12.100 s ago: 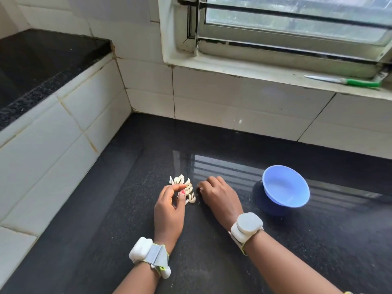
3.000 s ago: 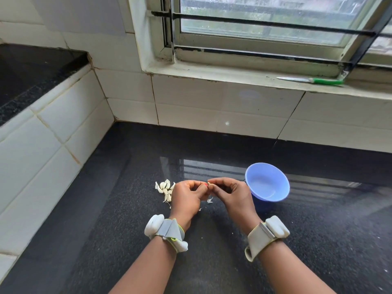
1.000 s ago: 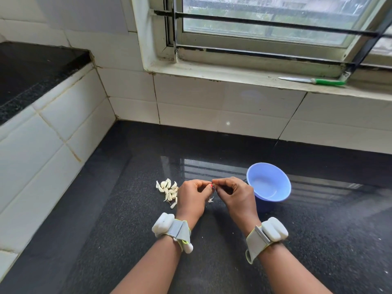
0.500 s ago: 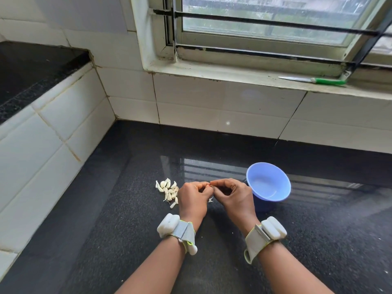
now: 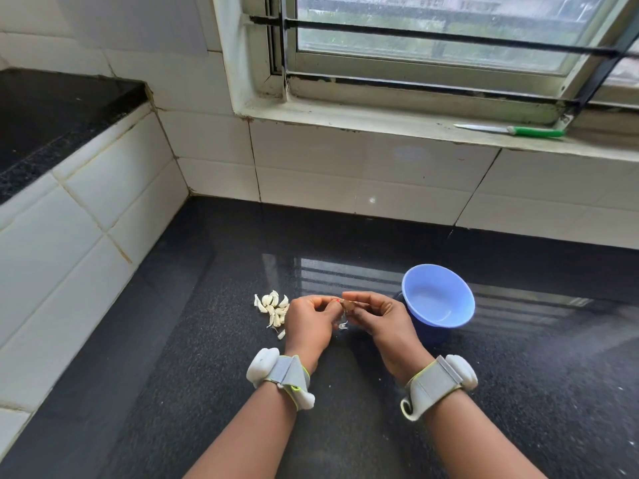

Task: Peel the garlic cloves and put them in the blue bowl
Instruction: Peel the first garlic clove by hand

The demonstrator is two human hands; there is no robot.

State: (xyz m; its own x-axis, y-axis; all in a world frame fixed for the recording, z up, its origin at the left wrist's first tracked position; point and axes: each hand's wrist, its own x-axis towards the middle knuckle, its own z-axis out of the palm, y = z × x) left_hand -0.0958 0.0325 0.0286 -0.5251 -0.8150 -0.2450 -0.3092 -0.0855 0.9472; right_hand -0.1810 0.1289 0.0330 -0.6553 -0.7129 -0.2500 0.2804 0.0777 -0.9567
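Several white garlic cloves [image 5: 273,307] lie in a small pile on the black counter. Just right of the pile, my left hand [image 5: 307,323] and my right hand [image 5: 380,319] meet fingertip to fingertip above the counter. Together they pinch one small garlic clove [image 5: 346,305], mostly hidden by the fingers. A scrap of peel [image 5: 343,326] lies on the counter under the hands. The blue bowl [image 5: 438,299] stands right of my right hand and looks empty.
The black granite counter [image 5: 345,254] ends at a white tiled wall behind and a tiled raised ledge on the left. A green-handled knife [image 5: 511,130] lies on the window sill at the far right. Both wrists wear white bands.
Both hands stay together on the same clove, shifting only slightly. The fingertips work at the clove. Pile and bowl have not moved.
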